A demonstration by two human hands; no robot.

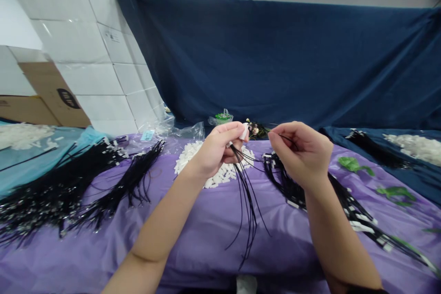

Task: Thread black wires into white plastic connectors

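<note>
My left hand [225,144] is closed around a small bunch of thin black cords [247,206], which hang down over the purple cloth. A small white piece [245,131] shows at its fingertips. To the right, my right hand [298,149] pinches one thin black cord between thumb and forefinger. Behind and below my left hand lies a pile of small white pieces [220,175]. Black cords with white ends [284,183] lie partly hidden behind my right hand and forearm.
Bundles of black cords [69,179] spread over the purple cloth [206,239] at the left. Clear plastic bags [188,132] and a small cup with green items [223,117] stand behind. White boxes [99,69] are stacked at the back left; green leaves [396,193] lie right.
</note>
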